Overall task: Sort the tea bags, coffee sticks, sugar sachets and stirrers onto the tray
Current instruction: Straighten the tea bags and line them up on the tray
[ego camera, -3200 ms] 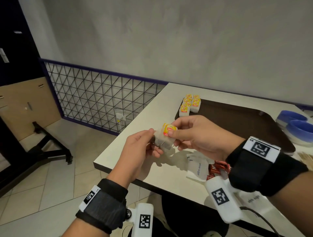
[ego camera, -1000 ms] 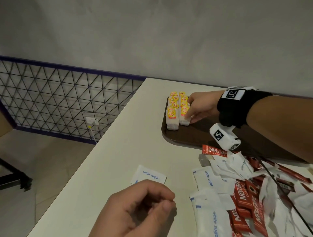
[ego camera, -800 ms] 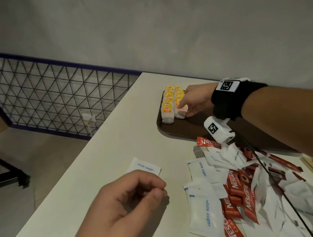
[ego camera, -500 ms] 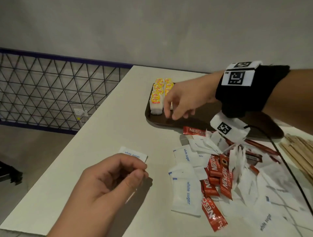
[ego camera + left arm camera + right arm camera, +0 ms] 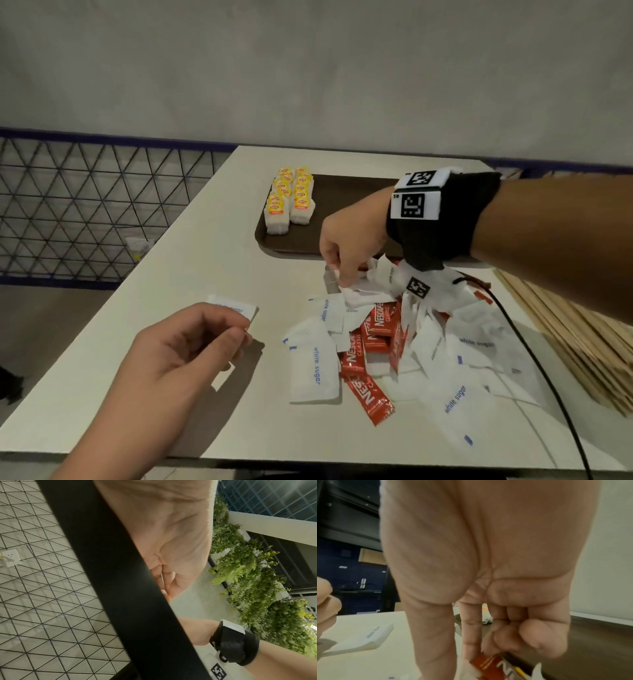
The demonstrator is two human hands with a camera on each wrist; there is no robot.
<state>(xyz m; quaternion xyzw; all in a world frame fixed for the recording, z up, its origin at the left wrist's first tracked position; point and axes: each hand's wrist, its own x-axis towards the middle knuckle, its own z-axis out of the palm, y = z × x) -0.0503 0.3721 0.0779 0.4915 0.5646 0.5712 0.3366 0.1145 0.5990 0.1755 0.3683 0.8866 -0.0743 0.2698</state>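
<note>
Yellow-tagged tea bags [image 5: 291,198] stand in two rows at the left end of the dark brown tray [image 5: 346,195]. In front of the tray lies a mixed pile [image 5: 380,342] of white sugar sachets and red coffee sticks. My right hand [image 5: 340,274] reaches down into the pile's far end. In the right wrist view its thumb and forefinger pinch the end of a red coffee stick [image 5: 489,661], with the other fingers curled. My left hand [image 5: 245,329] hovers over the table's near left, pinching a single white sugar sachet [image 5: 233,305] between thumb and fingers.
Wooden stirrers [image 5: 582,342] lie in a heap at the table's right edge. A black cable [image 5: 534,359] runs from my right wrist across the pile. The table's left edge drops to the floor, beside a black mesh railing [image 5: 85,205].
My right hand left the tea bags on the tray and came down onto the pile's far end. My left hand closed in on the lone sugar sachet and took hold of it.
</note>
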